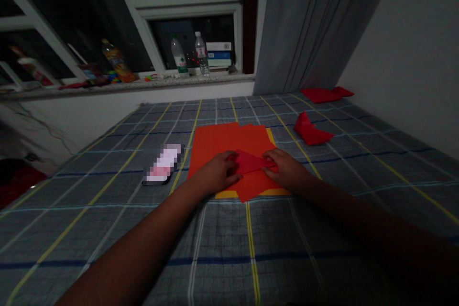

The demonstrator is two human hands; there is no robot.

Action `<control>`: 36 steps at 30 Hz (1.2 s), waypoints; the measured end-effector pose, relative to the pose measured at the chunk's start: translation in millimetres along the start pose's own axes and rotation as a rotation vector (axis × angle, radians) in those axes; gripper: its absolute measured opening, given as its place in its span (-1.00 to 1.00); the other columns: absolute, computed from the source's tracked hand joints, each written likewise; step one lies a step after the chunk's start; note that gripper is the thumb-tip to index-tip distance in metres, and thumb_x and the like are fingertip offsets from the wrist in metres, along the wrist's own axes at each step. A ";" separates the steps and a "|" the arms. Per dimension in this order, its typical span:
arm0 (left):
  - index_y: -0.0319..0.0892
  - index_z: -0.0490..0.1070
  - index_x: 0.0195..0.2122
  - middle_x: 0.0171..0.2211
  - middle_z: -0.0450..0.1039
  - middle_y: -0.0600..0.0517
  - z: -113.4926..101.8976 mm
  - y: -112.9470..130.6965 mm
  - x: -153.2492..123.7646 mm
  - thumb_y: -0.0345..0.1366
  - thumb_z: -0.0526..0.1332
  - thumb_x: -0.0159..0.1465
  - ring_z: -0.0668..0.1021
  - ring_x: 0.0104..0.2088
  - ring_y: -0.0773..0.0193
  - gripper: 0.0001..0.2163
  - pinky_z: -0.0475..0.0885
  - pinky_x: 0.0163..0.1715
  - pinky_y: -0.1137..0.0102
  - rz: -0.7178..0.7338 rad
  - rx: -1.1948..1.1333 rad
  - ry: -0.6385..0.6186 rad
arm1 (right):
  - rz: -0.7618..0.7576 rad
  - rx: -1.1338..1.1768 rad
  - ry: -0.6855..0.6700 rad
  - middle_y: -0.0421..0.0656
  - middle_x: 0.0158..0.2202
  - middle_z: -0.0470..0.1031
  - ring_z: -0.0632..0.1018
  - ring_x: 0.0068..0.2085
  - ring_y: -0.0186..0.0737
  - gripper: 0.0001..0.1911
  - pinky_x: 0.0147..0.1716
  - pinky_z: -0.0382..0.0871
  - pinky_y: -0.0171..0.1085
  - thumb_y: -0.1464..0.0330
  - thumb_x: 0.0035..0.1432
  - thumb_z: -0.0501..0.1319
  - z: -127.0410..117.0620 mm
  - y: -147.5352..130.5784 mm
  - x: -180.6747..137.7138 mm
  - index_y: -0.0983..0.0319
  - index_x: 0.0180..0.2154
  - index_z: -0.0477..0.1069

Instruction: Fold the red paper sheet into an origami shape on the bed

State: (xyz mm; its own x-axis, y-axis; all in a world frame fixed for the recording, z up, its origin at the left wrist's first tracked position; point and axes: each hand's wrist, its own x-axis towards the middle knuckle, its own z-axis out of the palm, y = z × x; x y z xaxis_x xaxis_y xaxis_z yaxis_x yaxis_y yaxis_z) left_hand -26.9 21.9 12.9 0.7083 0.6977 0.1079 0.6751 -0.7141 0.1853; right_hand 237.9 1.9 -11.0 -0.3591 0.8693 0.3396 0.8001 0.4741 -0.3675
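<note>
A small folded piece of red paper (248,162) lies between my hands, over a loose stack of orange paper sheets (215,143). My left hand (219,172) pinches its left end between thumb and fingers. At its pointed right end, my right hand (283,167) is closed on it in the same way. Yellow sheets (270,136) peek out from under the orange ones. To the right, apart from my hands, stands a folded red paper figure (311,131) with a raised point.
A smartphone (164,165) with a blurred lit screen lies left of the paper stack on the checked cloth (222,248). More red paper (321,95) rests at the far right. Bottles (201,55) and stacked boxes (219,55) stand on the windowsill behind.
</note>
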 end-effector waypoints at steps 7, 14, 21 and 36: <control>-0.15 0.45 0.06 0.13 0.42 -0.12 0.5 -3.9 0.3 -0.03 0.30 0.25 0.47 0.12 0.09 -0.57 0.34 0.18 0.21 -0.036 -0.260 0.106 | 0.215 0.887 0.227 -0.08 -0.11 0.48 0.58 -0.18 -0.17 -0.41 -0.15 0.48 -0.15 0.23 0.00 0.36 13.2 1.8 5.4 0.17 0.07 0.26; -0.11 0.46 0.03 0.02 0.48 -0.11 -6.4 8.5 -0.9 0.03 0.29 0.24 0.56 -0.06 0.10 -0.57 0.47 -0.02 0.18 -0.137 -0.533 0.099 | 0.336 1.180 -0.059 -0.10 -0.24 0.58 0.60 -0.25 -0.18 -0.51 -0.28 0.46 -0.20 0.25 0.01 0.40 9.8 -9.6 3.3 0.18 -0.03 0.34; -0.11 0.46 0.04 0.05 0.47 -0.14 -2.7 7.2 0.7 0.03 0.30 0.22 0.54 -0.02 0.05 -0.56 0.47 -0.01 0.13 -0.137 -0.551 0.098 | 0.322 1.251 -0.226 -0.11 -0.16 0.59 0.60 -0.09 -0.15 -0.49 -0.02 0.44 -0.13 0.35 -0.04 0.42 13.0 -21.6 1.4 0.18 -0.04 0.34; -0.18 0.42 0.07 0.04 0.50 -0.13 -2.0 8.0 8.5 -0.16 0.15 0.33 0.54 0.02 0.08 -0.65 0.41 0.09 0.15 -0.151 -0.557 0.310 | 0.338 1.549 -0.050 -0.11 0.02 0.50 0.50 0.11 -0.13 -0.11 0.22 0.29 -0.03 0.40 -0.07 0.45 49.2 -52.2 22.9 0.07 0.26 0.14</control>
State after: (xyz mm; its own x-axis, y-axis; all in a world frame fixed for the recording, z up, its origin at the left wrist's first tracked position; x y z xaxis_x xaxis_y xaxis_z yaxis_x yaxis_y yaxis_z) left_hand -15.9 22.2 17.3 0.4659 0.8316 0.3022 0.4954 -0.5281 0.6897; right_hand 164.3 3.9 -26.6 -0.3131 0.9486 0.0466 -0.3902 -0.0838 -0.9169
